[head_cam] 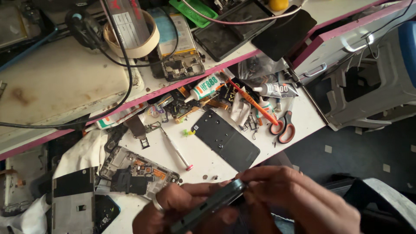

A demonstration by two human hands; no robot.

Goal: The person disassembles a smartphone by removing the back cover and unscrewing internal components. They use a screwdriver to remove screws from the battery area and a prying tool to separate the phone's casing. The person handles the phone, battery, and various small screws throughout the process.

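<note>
My left hand and my right hand both hold a dark phone edge-on at the bottom of the view. The left hand, with a ring on one finger, grips its lower part. The right hand's fingers pinch its upper end. Just beyond the hands, a black phone back cover lies flat on the white worktop. A small screwdriver with a pink tip rests to the cover's left. An opened phone frame with exposed boards lies at the left.
Glue tubes, an orange tool, scissors and small parts crowd the worktop's far side. A raised shelf holds a tape roll, an opened phone, dark screens and cables. A grey plastic stool stands at right.
</note>
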